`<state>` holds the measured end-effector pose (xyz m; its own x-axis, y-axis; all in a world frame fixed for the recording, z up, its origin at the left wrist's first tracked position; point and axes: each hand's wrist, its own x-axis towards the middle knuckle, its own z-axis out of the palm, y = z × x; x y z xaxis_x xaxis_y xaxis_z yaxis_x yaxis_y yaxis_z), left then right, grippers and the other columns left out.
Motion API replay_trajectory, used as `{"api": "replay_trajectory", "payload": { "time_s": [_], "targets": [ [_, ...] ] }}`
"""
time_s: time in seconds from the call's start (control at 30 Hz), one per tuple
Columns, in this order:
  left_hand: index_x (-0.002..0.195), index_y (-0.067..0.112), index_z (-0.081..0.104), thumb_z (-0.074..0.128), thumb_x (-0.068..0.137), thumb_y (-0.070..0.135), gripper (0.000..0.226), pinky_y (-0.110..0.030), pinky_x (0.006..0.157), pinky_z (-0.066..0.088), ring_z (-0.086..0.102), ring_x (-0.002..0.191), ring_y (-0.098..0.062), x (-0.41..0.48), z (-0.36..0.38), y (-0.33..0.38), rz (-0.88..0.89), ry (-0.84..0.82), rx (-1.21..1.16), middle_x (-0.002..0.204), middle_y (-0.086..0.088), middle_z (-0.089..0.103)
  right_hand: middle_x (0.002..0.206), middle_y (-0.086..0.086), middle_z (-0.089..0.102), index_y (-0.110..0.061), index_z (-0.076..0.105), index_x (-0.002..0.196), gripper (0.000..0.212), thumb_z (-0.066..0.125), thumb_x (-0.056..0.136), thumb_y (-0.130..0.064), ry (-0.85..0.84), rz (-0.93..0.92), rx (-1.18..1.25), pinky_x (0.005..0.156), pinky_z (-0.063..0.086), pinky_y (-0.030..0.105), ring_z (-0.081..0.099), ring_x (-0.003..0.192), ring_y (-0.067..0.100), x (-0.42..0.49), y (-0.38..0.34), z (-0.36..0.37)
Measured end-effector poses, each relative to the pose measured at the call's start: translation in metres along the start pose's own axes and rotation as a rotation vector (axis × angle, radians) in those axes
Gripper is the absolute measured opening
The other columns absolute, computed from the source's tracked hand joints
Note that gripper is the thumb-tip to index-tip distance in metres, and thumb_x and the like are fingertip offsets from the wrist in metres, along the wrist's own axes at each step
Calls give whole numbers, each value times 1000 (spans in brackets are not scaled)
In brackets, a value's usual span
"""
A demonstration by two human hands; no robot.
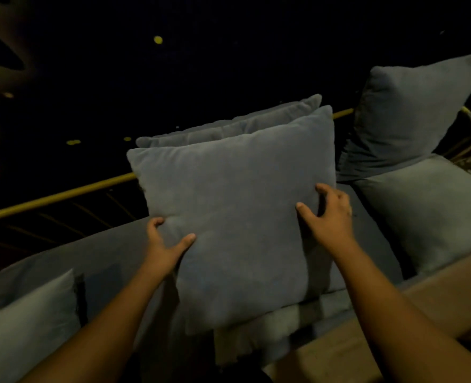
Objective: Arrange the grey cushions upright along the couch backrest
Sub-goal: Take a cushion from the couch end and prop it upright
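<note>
I hold a grey cushion [237, 214] upright between both hands. My left hand [164, 246] pinches its left edge, thumb on the front and fingers curled behind; my right hand [329, 214] has its grip closed on the right edge the same way. The cushion stands over the couch seat [112, 261], just in front of a second cushion [229, 127] leaning against the brass rail [63, 193]. A third cushion [414, 111] stands upright to the right, a fourth [433, 211] lies below it, and a fifth [27, 327] rests at the lower left.
</note>
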<state>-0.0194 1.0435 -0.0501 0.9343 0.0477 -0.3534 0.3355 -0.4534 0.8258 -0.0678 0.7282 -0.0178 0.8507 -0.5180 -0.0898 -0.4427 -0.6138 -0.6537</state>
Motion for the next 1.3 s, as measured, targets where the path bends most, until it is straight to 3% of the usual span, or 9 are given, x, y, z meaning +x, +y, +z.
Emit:
{"api": "replay_trajectory", "payload": {
  "time_s": [0.13,0.23,0.3,0.43,0.67,0.8,0.93,1.13,1.3],
  "targets": [
    [143,18,24,80,65,43,99,-46,103,41,45,128,-31,10,-1,-14,-128,-49,-105,146,-10,39,151,11,36,-20,30,146,95,69,70,-61,-54,263,317,108,37,49,39,134,32,24,22,-8],
    [142,24,32,76,65,53,94,-39,101,40,47,123,-20,6,1,-17,-71,-158,-156,141,-2,45,133,10,56,-13,47,135,69,70,78,-45,-132,350,511,88,47,33,55,119,27,18,27,0],
    [143,25,31,75,54,63,105,-40,103,40,47,124,-19,3,0,-18,-61,-135,-180,142,1,45,120,7,61,-12,52,130,60,71,79,-39,-105,302,547,77,46,23,58,107,21,10,23,6],
    [141,22,37,78,50,61,107,-37,99,42,50,121,-17,-8,-15,-11,11,-33,-268,138,1,50,123,-2,61,-22,51,133,85,76,61,-60,-85,216,550,84,47,31,59,108,17,-18,1,6],
    [137,12,37,83,54,53,103,-39,93,45,54,117,-23,-31,-99,-4,120,176,-297,135,-7,52,119,-7,55,-25,44,133,76,80,69,-42,-65,86,585,86,44,30,53,104,12,-78,-58,25],
    [141,19,32,81,69,30,88,-33,95,41,49,119,-14,-46,-180,-22,167,198,-213,135,5,47,121,-10,54,-24,40,138,84,83,66,-36,-136,-18,633,85,45,25,54,108,12,-105,-107,61],
    [144,31,24,80,68,34,94,-34,99,38,43,123,-12,-51,-265,-55,107,206,-181,140,9,42,117,-19,52,-32,34,139,91,85,64,-35,-288,-105,611,94,47,34,53,112,13,-129,-170,116],
    [143,27,30,84,62,40,99,-36,97,42,47,123,-18,-42,-379,-101,40,402,-195,142,3,46,137,-9,45,-30,23,145,101,85,65,-32,-428,-270,508,98,41,33,45,120,13,-156,-269,210],
    [140,22,34,83,47,60,111,-39,106,35,41,130,-27,-13,-465,-142,-21,563,-56,145,-9,34,130,-16,37,-25,20,146,101,84,68,-25,-487,-330,533,99,38,31,40,119,7,-171,-338,293]
  ]
}}
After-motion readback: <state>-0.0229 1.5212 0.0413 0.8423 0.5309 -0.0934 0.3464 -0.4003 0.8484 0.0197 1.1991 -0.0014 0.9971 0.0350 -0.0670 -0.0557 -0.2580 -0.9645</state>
